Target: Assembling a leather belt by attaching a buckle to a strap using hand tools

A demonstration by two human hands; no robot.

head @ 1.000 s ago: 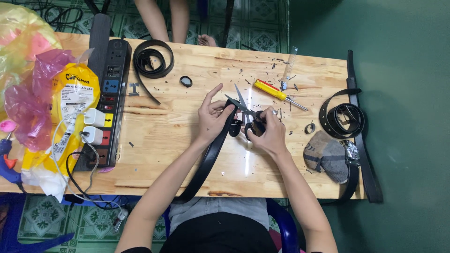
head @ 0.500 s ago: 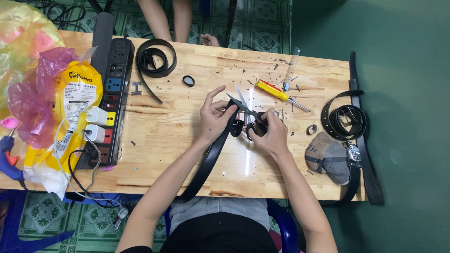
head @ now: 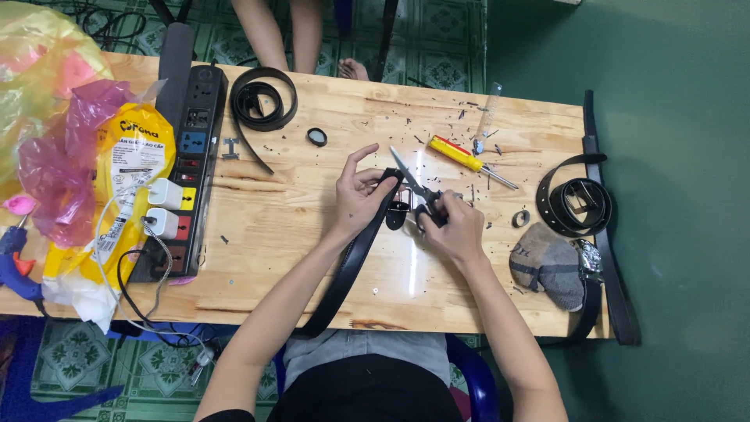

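My left hand (head: 361,197) grips the end of a black belt (head: 351,262) that runs from the middle of the wooden table (head: 312,258) down over its near edge. My right hand (head: 453,223) holds black-handled scissors (head: 412,187), their blades open and pointing up-left beside the belt's tip. A yellow-handled screwdriver (head: 461,156) lies just beyond my hands.
A black power strip (head: 187,168) with white chargers lies at the left beside plastic bags (head: 70,156). Coiled black belts sit at the top (head: 264,98) and right (head: 576,205). A small ring (head: 316,137), a grey cloth (head: 548,264) and another person's legs (head: 283,33) are nearby.
The scissors' blades have swung up and to the left toward the belt's end. My hands have shifted only slightly.
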